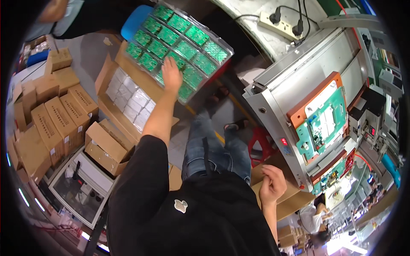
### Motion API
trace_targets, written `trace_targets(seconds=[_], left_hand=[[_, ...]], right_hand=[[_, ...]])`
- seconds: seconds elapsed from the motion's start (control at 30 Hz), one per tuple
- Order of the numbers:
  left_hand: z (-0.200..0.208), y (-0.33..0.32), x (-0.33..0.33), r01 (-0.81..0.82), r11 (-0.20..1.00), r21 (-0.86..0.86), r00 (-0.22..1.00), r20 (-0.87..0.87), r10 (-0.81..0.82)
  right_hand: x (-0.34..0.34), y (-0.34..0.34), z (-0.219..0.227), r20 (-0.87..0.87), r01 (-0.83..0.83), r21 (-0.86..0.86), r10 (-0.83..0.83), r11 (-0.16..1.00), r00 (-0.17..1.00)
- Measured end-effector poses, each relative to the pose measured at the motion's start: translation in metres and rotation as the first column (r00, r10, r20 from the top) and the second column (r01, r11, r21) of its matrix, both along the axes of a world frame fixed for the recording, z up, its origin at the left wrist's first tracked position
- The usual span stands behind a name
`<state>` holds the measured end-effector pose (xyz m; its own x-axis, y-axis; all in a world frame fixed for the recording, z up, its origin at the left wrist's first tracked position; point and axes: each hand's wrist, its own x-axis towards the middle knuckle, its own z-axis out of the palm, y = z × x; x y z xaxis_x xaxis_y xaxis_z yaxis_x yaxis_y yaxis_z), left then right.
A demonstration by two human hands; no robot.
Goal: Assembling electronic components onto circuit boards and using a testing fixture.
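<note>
My left hand reaches out over a clear plastic tray with green circuit boards laid out in rows. Its fingers are stretched and rest on or just above the boards near the tray's near edge; nothing shows in its grasp. My right hand hangs at my right side, near a conveyor machine, touching nothing that I can see. Its fingers are curled in with the thumb beside them, and no object shows in them. On the machine lies an orange and green fixture.
Below the tray stands an open carton filled with white packets. Cardboard boxes are stacked at the left, beside a smaller open box. A power strip lies at the top right; a red stool stands under the machine's edge.
</note>
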<state>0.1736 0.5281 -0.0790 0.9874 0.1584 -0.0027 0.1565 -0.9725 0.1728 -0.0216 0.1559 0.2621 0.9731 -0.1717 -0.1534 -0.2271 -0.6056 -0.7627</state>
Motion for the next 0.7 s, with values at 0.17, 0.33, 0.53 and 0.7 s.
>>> trace_targets(seconds=[0.17,0.33,0.53,0.7], left_hand=[[0.015,0.044,0.005,-0.055,0.951,-0.304,0.997,-0.076,0.033],[0.123,0.0,0.01,-0.369,-0.156,-0.916,0.903,-0.393,0.171],[0.292,-0.102,-0.032,-0.381,-0.4,-0.834,0.904,-0.245,-0.351],[0.317,-0.172,-0.011,-0.356,-0.159,-0.921,0.794,-0.208,-0.571]], right_hand=[[0.017,0.013,0.007,0.08,-0.157,-0.008,0.157,0.988,0.984],[0.054,0.034,0.019,0.201,-0.11,0.001,0.107,0.994,0.974],[0.104,0.065,0.02,0.331,-0.173,-0.105,0.198,0.979,0.923],[0.089,0.016,-0.001,0.409,0.137,-0.246,-0.025,0.959,0.912]])
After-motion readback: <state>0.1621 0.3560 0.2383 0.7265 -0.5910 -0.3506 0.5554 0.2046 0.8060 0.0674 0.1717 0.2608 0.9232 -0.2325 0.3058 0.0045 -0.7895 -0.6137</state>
